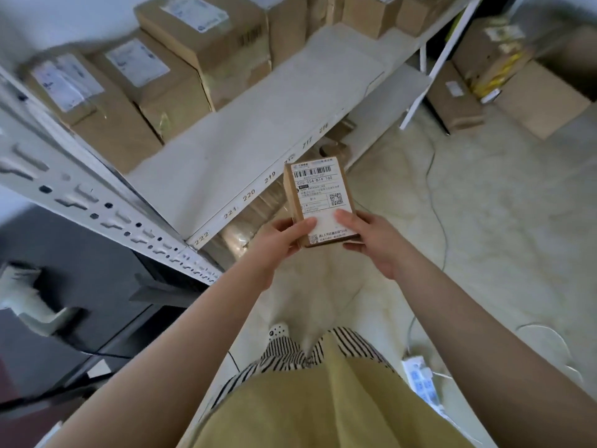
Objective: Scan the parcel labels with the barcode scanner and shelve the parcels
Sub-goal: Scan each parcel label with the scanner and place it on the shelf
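Both hands hold one small cardboard parcel [318,202] in the air, label up. The left hand [284,237] grips its near left corner, thumb pressed on the white label [319,195]; the right hand [371,242] grips the near right corner, thumb on top, fingers [352,246] curled beneath. Beyond and left of the fingers lies the white shelf [258,134], its front edge numbered, with stacked parcels [129,92] at its back. More boxes [504,85] sit on the floor far right.
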Demonstrator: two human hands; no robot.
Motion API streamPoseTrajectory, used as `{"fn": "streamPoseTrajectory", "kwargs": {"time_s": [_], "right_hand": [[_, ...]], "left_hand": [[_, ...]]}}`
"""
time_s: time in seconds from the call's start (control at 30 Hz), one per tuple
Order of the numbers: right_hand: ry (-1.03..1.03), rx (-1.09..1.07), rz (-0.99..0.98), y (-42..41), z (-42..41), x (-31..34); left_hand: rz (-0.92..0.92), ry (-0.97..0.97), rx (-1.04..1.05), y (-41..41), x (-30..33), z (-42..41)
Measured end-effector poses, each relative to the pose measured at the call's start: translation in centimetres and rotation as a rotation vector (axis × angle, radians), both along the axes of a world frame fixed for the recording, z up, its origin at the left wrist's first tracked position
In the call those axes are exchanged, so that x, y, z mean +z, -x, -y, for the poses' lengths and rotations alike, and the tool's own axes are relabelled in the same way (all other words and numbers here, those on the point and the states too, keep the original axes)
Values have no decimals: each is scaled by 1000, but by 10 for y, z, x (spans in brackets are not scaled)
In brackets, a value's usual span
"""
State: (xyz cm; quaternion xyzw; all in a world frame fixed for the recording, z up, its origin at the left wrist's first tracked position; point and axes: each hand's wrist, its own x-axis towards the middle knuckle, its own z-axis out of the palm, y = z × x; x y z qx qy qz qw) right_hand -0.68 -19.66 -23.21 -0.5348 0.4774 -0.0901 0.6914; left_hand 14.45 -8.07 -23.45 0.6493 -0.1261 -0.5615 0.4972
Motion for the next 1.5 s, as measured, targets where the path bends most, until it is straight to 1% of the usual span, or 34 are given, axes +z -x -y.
{"fn": "streamPoseTrajectory", "kwargs": {"time_s": [0.13, 0.27, 0.5, 0.67, 0.77, 0.9, 1.1, 1.23, 1.43, 1.5], "right_hand": [[-25, -66, -4, -13, 29, 4], [-36, -73, 4, -18, 67, 5], [-25, -14, -3, -14, 173, 2], [-40, 28, -22, 5, 265, 6], [-47, 53, -18, 6, 306, 12], [-72, 94, -18, -8, 353, 17], [-84, 122, -28, -43, 407, 12], [-51, 117, -47, -75, 446, 16], [-55, 39, -58, -120, 488, 29], [-105, -11, -76, -134, 499, 29]], "left_hand": [[-21, -7, -4, -14, 4, 36], [-56, -4, 30, -18, 4, 75], [-122, -3, 100, -5, 4, 174], [-79, -27, 145, 20, 7, 260], [-75, -38, 192, 27, 9, 296], [-119, -31, 269, 27, 12, 337], [-151, -26, 344, 1, 9, 388], [-168, -26, 383, -29, 10, 430], [-166, -4, 445, -72, 9, 487], [-165, -1, 478, -86, 5, 504]]}}
